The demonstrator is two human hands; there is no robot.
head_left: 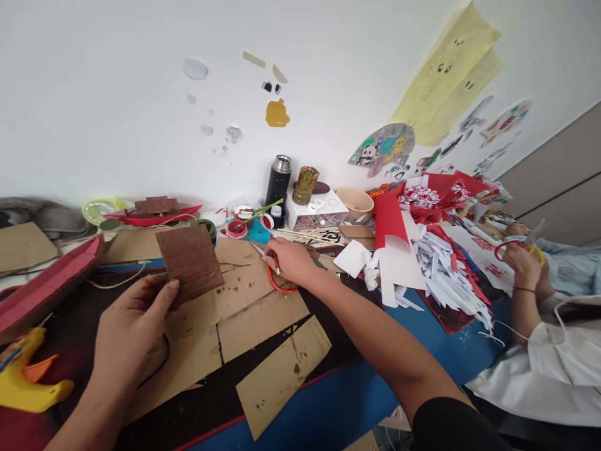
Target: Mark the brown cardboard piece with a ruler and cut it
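- Working over the blue table (338, 407), I see loose cardboard sheets (263, 326) spread flat across its dark middle, several spotted with brown paint.
- Beside me on the right, another person's hand (523, 263) cuts at a heap of red and white paper scraps (436, 263), well apart from my own work.
- My left hand (129, 329) pinches the brown-painted cardboard square (190, 263) by its lower left corner, thumb on the face, holding it tilted up above the sheets.
- My right hand (288, 260) is closed around the orange-handled scissors (279, 279), which rest on a sheet near the paint pots (237, 228).
- I judge this the pick-up stage before trimming: next, the scissors must lift and their blades meet the square's edge.
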